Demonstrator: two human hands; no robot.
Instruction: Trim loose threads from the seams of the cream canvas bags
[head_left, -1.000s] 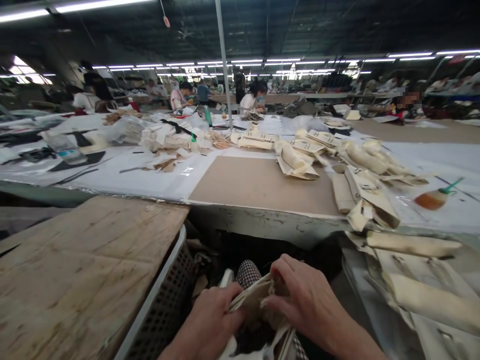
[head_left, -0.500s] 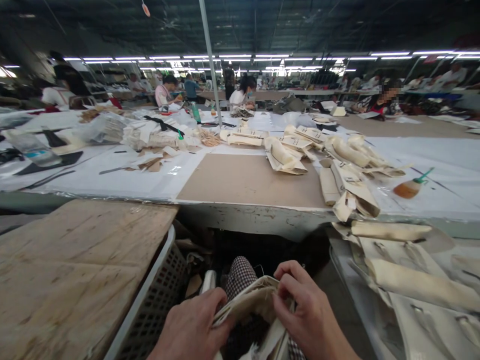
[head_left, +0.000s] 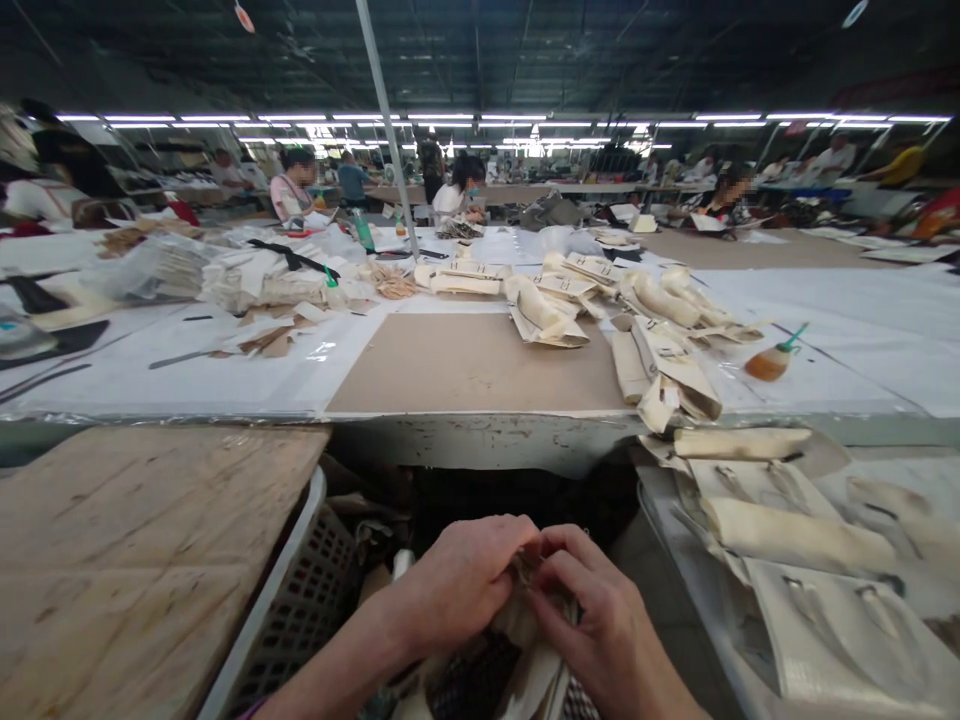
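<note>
Low in the view, over the lap, my left hand (head_left: 469, 580) and my right hand (head_left: 589, 595) come together on the upper edge of a cream bag piece (head_left: 536, 660). Both hands have their fingers closed, pinching that edge between them. The pinched spot is mostly covered by the fingers. Below the hands the piece hangs with its inside gaping, and checked cloth shows through it. To the right, finished-looking cream bags with handles (head_left: 840, 620) lie overlapping on a lower surface.
A worn board (head_left: 150, 540) rests at the left over a plastic basket (head_left: 292, 600). Ahead, the table carries a brown sheet (head_left: 480, 365), cream bag pieces (head_left: 544, 310), paper scraps (head_left: 274, 330) and a squeeze bottle of amber liquid (head_left: 769, 362). Several people work farther back.
My left hand has moved right and up along the bag piece's edge to meet my right hand. The camera has turned slightly to the right.
</note>
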